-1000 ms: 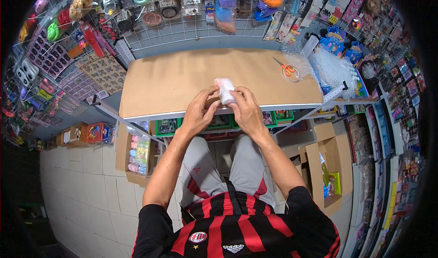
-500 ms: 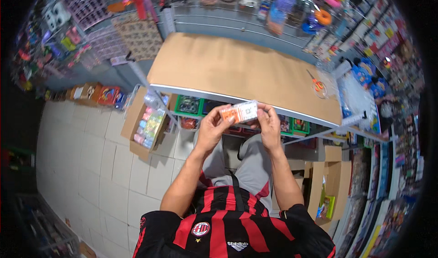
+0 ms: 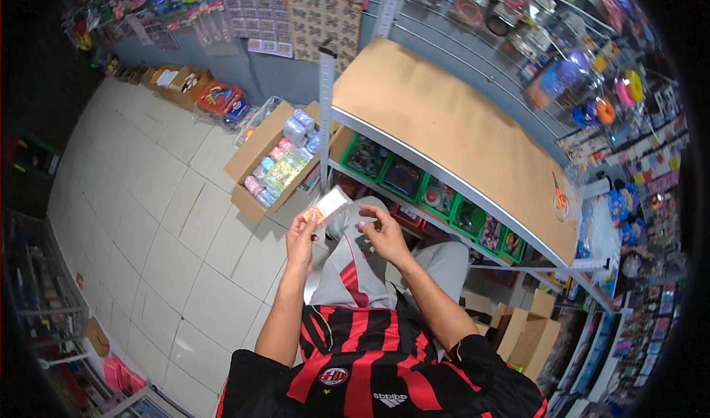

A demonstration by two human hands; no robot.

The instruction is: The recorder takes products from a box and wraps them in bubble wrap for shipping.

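My left hand [image 3: 302, 233] holds up a small flat packet [image 3: 325, 206], white with an orange end, above my lap. My right hand [image 3: 379, 229] is just right of it, fingers curled and apart from the packet, with something tiny perhaps pinched at the fingertips; I cannot tell what. Both forearms rise from a red and black striped shirt. Below the hands are my grey-trousered knees. The brown-topped counter [image 3: 458, 137] lies beyond my hands to the upper right.
An open cardboard box [image 3: 277, 163] full of pastel packets sits on the tiled floor to the left. Green baskets [image 3: 414, 189] line the shelf under the counter. Orange scissors [image 3: 560, 198] lie at the counter's right end. Hanging goods cover the wall; more boxes [image 3: 529, 337] stand at right.
The view has swung left and down, away from the counter toward the floor box. The packet has gone from both hands to my left hand alone; my right hand has drawn off it.
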